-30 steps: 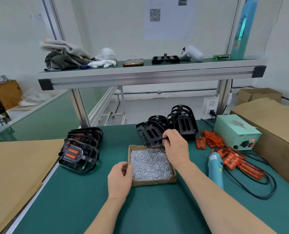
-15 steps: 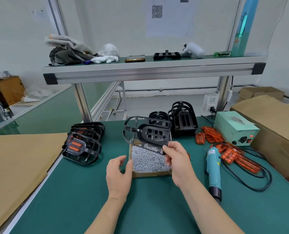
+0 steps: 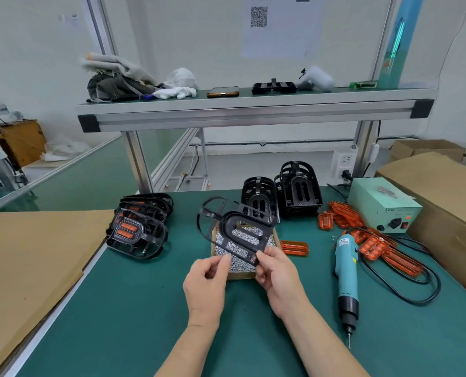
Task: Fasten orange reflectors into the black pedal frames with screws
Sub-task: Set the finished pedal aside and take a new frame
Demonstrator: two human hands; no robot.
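Now | right hand [image 3: 276,273] pinches pedal frame [image 3: 227,229] over screw box [image 3: 242,275] | left hand [image 3: 206,278] loosely curled, seemingly empty | steady frame two-handed before seating reflector [image 3: 294,247]

Single head-worn wide-angle view here, looking forward and down. The green desk [image 3: 134,308] sits close under the lens, left hand [image 3: 206,278] and right hand [image 3: 278,276] near centre, with shelf [image 3: 253,104] and white wall [image 3: 199,36] far ahead.
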